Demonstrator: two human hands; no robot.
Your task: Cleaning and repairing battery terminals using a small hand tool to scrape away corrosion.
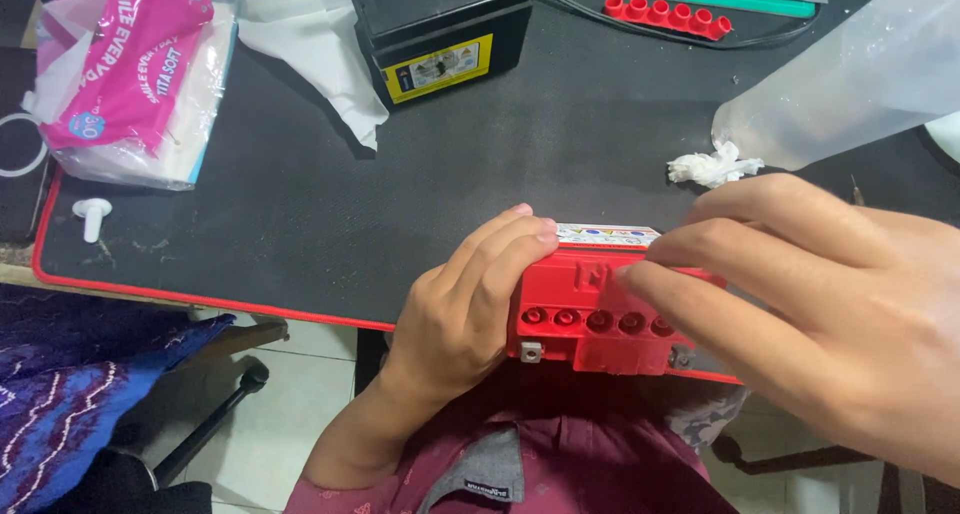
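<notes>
Left hand: our left hand [455, 309] wraps the left end of the red battery [590, 319], fingers curled over its top edge — a closed grip on the case.
Right hand: our right hand [810, 314] lies across the battery's right side, fingers stretched flat and loose over the top; we cannot tell whether its grip has closed on anything.
Red battery: it sits between the two grips at the near edge of the worktop [300, 214], tipped so its top faces us, partly overhanging our lap.
Open cells: we count five round holes [598, 321] in a row on that face, all uncapped, just below the right fingertips.
Risk, spill: we judge that with the holes open and the case tipped toward us, any liquid inside could run out onto our clothes.
Risk, drop: only the left grip is firm, so a slip could send the case off the edge.
Wad of tissue: one crumpled white piece [712, 166], just beyond the right hand.
Clear plastic bag: one [850, 84], beyond the right hand, near the wad.
White plug: one small piece [92, 217], far to the left of the left grip.
Pink tissue pack: one [130, 74], beyond the plug.
Black battery: one [440, 29], well beyond the left grip.
Red cap strip: one strip of six joined caps [665, 16] — farthest back.
</notes>
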